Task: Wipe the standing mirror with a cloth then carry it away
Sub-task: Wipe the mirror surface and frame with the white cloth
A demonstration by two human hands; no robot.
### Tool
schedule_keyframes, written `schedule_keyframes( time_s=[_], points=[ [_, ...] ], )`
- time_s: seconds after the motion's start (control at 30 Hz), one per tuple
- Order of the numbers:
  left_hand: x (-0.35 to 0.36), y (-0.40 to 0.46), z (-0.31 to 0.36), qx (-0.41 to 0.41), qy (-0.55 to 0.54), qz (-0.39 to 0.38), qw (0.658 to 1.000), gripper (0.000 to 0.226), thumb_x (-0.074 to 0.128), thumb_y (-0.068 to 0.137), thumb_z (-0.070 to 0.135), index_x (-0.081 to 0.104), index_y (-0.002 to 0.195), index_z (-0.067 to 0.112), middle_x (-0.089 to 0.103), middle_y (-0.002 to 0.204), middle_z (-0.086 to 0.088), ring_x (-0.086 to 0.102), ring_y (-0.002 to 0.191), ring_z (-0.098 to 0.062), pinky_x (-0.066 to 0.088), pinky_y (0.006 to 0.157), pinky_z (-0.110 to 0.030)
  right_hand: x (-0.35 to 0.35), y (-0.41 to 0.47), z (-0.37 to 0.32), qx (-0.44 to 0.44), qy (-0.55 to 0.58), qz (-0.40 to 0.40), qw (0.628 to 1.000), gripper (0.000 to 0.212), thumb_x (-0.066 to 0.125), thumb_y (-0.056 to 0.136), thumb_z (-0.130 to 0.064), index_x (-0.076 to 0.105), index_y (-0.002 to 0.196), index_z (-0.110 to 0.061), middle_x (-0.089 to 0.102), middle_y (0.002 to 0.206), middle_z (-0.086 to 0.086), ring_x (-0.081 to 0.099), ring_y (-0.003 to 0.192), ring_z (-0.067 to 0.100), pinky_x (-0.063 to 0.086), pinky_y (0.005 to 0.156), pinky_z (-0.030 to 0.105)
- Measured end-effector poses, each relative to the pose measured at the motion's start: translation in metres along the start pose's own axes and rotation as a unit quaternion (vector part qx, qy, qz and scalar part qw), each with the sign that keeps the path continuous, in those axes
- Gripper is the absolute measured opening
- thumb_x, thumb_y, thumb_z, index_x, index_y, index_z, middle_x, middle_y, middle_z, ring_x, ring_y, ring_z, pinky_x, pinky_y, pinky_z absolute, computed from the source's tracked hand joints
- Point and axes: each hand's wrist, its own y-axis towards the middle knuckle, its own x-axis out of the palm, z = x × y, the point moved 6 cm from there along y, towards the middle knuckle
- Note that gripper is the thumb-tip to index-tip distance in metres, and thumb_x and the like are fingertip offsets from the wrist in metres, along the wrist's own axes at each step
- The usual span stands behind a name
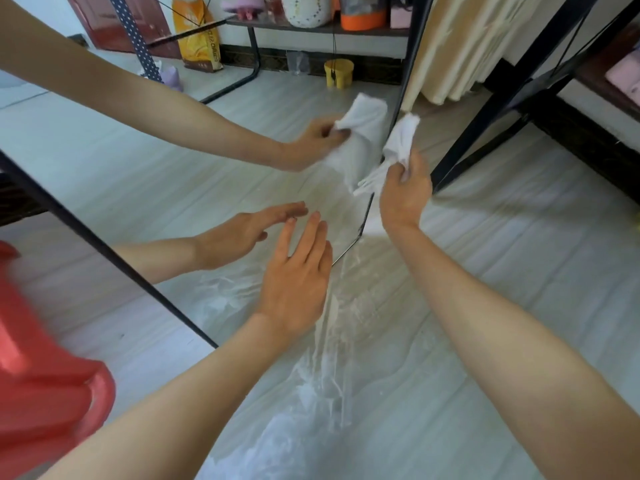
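The mirror (173, 140) stands on the floor at the left and centre, a flat pane in a thin black frame whose lower edge runs aslant from the left side down to the near middle. Its right edge rises at the far centre. The glass is smooth and bright and shows the pale floor, two arms, and a shelf of goods.

The right hand (405, 192) grips a white cloth (401, 140), soft and crumpled, bunched between curled fingers and thumb. The cloth lies against the mirror's right edge, where its twin shows in the glass.

The left hand (298, 275) is held flat, fingers straight and close together, holding nothing. Its fingertips reach the glass near the lower right corner and meet their reflection there.

The floor (502, 271) is pale grey board with a wood grain, streaked with white powdery smears in the near middle. A black metal stand (485, 112) slants at the far right, with cream pleated fabric (450, 46) behind it. A red plastic thing (41, 393), blurred, sits at the near left.
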Motion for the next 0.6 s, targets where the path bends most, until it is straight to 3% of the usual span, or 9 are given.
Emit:
schedule_keyframes(
  time_s=[0.1,0.17,0.2,0.27,0.33,0.4,0.5,0.6],
  points=[
    [0.018,-0.009,0.003,0.011,-0.005,-0.056,0.998,0.054,0.033,0.092,0.029,0.03,0.14,0.006,0.016,0.153,-0.017,0.0,0.141,-0.036,-0.024,0.099,-0.055,0.028,-0.004,-0.003,0.014,-0.024,-0.048,0.998,0.047,0.037,0.091,-0.004,0.039,0.137,-0.014,0.055,0.109,0.011,0.051,0.091,0.016,0.034,0.076,0.014],
    [0.026,-0.014,0.001,0.02,0.001,-0.084,0.996,0.056,0.03,0.093,0.027,0.019,0.142,0.003,0.006,0.154,-0.019,-0.01,0.139,-0.037,-0.033,0.093,-0.052,0.048,-0.026,0.031,0.122,-0.095,-0.138,0.978,0.045,0.037,0.093,-0.008,0.039,0.138,-0.011,0.056,0.122,0.018,0.053,0.111,0.029,0.037,0.087,0.023],
    [0.027,-0.016,0.0,0.019,-0.002,-0.087,0.996,0.056,0.029,0.094,0.027,0.018,0.142,0.002,0.005,0.154,-0.019,-0.01,0.139,-0.036,-0.034,0.093,-0.051,0.055,-0.042,0.055,0.191,-0.139,-0.21,0.949,0.042,0.037,0.094,-0.011,0.042,0.135,-0.007,0.054,0.128,0.02,0.05,0.118,0.032,0.037,0.095,0.028],
    [0.022,-0.022,-0.007,0.011,-0.009,-0.073,0.997,0.056,0.034,0.092,0.031,0.028,0.141,0.005,0.018,0.152,-0.018,0.004,0.141,-0.034,-0.023,0.1,-0.051,0.055,-0.081,0.089,0.309,-0.15,-0.307,0.887,0.036,0.042,0.092,-0.012,0.052,0.123,0.001,0.055,0.127,0.023,0.052,0.118,0.034,0.042,0.1,0.038],
    [0.016,-0.027,-0.012,0.015,-0.003,-0.055,0.998,0.055,0.048,0.084,0.038,0.048,0.132,0.011,0.04,0.143,-0.013,0.028,0.137,-0.029,0.0,0.108,-0.049,0.045,-0.11,0.101,0.361,-0.091,-0.305,0.877,0.023,0.047,0.084,-0.009,0.064,0.098,-0.001,0.064,0.106,0.021,0.063,0.097,0.031,0.052,0.079,0.038],
    [0.01,-0.033,-0.01,0.045,-0.035,-0.015,0.998,0.05,0.061,0.075,0.037,0.062,0.118,0.012,0.057,0.129,-0.009,0.046,0.127,-0.025,0.022,0.109,-0.044,0.038,-0.129,0.099,0.363,-0.06,-0.315,0.875,0.017,0.046,0.08,-0.007,0.062,0.075,-0.011,0.064,0.086,0.014,0.061,0.073,0.024,0.048,0.059,0.028],
    [0.007,-0.047,-0.003,0.086,-0.132,0.032,0.987,0.047,0.069,0.067,0.026,0.066,0.111,0.009,0.064,0.118,-0.01,0.06,0.111,-0.026,0.046,0.094,-0.039,0.028,-0.144,0.086,0.353,0.0,-0.314,0.881,0.013,0.05,0.081,-0.006,0.061,0.086,-0.012,0.063,0.084,0.011,0.061,0.072,0.023,0.047,0.06,0.026],
    [0.015,-0.07,-0.003,0.062,-0.297,-0.068,0.95,0.05,0.05,0.078,0.02,0.051,0.126,0.006,0.059,0.12,-0.012,0.062,0.094,-0.033,0.05,0.073,-0.036,0.011,-0.161,0.063,0.338,0.069,-0.295,0.891,0.017,0.058,0.085,-0.014,0.056,0.102,-0.011,0.064,0.085,0.005,0.063,0.073,0.018,0.05,0.059,0.022]
  ],
)
